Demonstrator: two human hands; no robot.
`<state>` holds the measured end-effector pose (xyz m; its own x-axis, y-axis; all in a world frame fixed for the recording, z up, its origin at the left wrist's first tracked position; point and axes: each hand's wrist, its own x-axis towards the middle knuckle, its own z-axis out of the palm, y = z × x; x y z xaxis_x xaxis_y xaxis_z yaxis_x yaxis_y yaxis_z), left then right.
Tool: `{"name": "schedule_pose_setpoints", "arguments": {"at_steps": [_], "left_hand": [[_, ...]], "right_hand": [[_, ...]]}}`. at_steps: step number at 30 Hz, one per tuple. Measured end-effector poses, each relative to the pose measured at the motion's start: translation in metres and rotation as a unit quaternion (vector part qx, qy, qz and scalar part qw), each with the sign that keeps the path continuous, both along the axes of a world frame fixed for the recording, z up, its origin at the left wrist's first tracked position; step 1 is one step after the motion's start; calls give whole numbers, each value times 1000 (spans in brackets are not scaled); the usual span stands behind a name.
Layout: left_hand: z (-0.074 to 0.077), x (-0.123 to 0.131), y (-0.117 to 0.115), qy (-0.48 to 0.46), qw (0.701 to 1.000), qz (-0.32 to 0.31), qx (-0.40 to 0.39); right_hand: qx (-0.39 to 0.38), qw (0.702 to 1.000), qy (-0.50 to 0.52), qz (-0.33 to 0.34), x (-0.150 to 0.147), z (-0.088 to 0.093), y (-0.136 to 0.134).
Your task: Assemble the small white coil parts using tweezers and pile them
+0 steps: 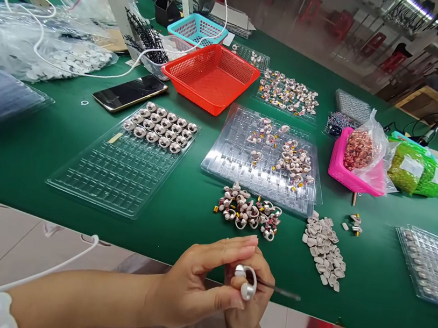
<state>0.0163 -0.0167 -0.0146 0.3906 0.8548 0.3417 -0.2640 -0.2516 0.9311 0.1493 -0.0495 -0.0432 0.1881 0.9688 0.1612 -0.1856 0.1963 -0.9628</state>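
Observation:
Near the table's front edge, my left hand [202,281] is closed on a white and silver ear-clip earphone [248,291], holding it between thumb and fingers. Pressed up close behind it is my right hand [248,317], its fingers curled and partly hidden. A thin metal tool [284,292], blurred at its end, sticks out to the right from my right hand. Just beyond the hands lies a pile of earphone pieces [247,209] with orange tabs. Small grey-white oval covers [325,249] are heaped to the right.
A clear tray [119,177] holds rows of earphones at its far end; a phone [129,91] lies behind it. Stacked trays [238,145] carry loose pieces. Farther back are a red basket [210,78] and a blue basket [197,28]. A pink basket [336,167] stands right.

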Motion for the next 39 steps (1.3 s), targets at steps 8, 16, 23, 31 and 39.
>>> {"name": "schedule_pose_setpoints", "arguments": {"at_steps": [8, 16, 23, 31, 39], "left_hand": [[9, 5, 12, 82, 993, 44, -68], [11, 2, 12, 104, 987, 43, -117], [13, -1, 12, 102, 984, 39, -138], [17, -1, 14, 106, 985, 33, -129], [19, -3, 14, 119, 989, 36, -85]], "right_hand": [[-194, 924, 327, 42, -8, 12, 15], [-248, 864, 422, 117, -8, 8, 16], [-248, 860, 428, 128, -10, 6, 16], [-245, 853, 435, 152, -10, 6, 18], [-247, 861, 416, 155, -8, 6, 17]]}}
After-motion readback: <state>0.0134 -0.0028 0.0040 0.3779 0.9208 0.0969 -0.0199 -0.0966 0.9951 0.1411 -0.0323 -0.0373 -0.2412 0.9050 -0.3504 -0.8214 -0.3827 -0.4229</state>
